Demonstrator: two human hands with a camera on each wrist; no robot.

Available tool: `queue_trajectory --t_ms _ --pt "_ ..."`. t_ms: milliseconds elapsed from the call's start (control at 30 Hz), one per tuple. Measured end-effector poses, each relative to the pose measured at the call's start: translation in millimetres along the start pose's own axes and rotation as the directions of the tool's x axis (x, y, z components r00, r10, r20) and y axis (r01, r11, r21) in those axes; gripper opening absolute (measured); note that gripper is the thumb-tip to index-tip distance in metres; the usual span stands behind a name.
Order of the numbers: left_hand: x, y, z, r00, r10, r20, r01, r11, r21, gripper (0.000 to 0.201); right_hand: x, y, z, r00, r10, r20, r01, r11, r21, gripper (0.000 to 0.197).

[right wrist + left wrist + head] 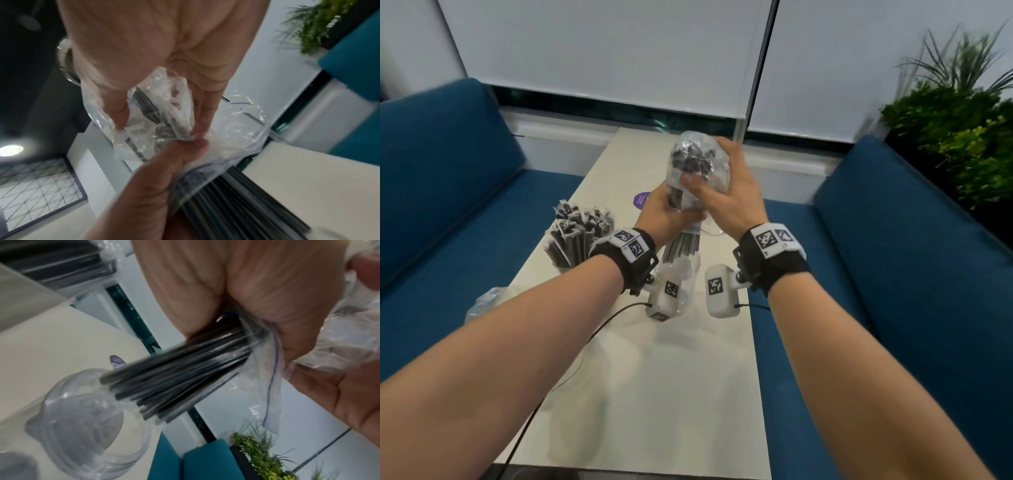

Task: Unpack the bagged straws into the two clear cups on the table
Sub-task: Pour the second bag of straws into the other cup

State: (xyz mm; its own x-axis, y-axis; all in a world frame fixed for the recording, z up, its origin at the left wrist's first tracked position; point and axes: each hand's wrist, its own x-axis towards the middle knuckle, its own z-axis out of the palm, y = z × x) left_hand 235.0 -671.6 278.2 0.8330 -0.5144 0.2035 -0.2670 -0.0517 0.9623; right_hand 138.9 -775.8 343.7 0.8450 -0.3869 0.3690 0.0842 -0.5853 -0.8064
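**Above the cup, both hands on the bag**

Between the hands hangs the clear bag (700, 161). Right hand (726, 195) clutches its upper end; left hand (667, 216) squeezes its mouth just below, where dark straws (172, 386) protrude, tips over an empty clear cup (82, 423).

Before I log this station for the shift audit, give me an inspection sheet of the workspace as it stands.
Surface: white table, a purple sticker at its far end.
Job's things: clear zip bag held over the empty clear cup, black straws sliding out of its mouth; second cup, mostly hidden, already full of wrapped straws.
Clutter: crumpled empty bag at the table's left edge.
Grippers: left hand grips the bag's mouth; right hand grips its upper end.
Cables: black wire from the left wrist camera across the table.
Surroundings: blue benches, white blinds, green plants.
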Motion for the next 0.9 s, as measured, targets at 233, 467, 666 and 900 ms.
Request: queue_trajectory --t_ms 233,467,666,900 --pt "1.5 -32.5 6.9 0.999 -0.026 -0.031 0.025 0.999 -0.019 0.046 -4.3 39.1 20.4 0.997 0.062 -0.04 -0.059 0.995 0.083 0.062" --pt "6.6 -21.3 9.4 0.998 -0.02 -0.052 0.016 0.997 -0.075 0.054 3.4 36.6 20.4 0.993 -0.026 -0.112 0.033 0.998 0.058 0.059" --pt "11.6 -17.3 11.5 0.996 -0.031 -0.079 0.031 1.0 -0.007 0.057 10.4 32.3 18.2 0.993 -0.051 -0.105 0.051 0.999 0.003 0.059" --pt "-10.0 -38.0 11.3 0.995 -0.099 0.003 0.099 0.995 0.014 0.07 -7.5 49.9 30.4 0.997 0.064 -0.051 -0.063 0.998 0.025 0.056"
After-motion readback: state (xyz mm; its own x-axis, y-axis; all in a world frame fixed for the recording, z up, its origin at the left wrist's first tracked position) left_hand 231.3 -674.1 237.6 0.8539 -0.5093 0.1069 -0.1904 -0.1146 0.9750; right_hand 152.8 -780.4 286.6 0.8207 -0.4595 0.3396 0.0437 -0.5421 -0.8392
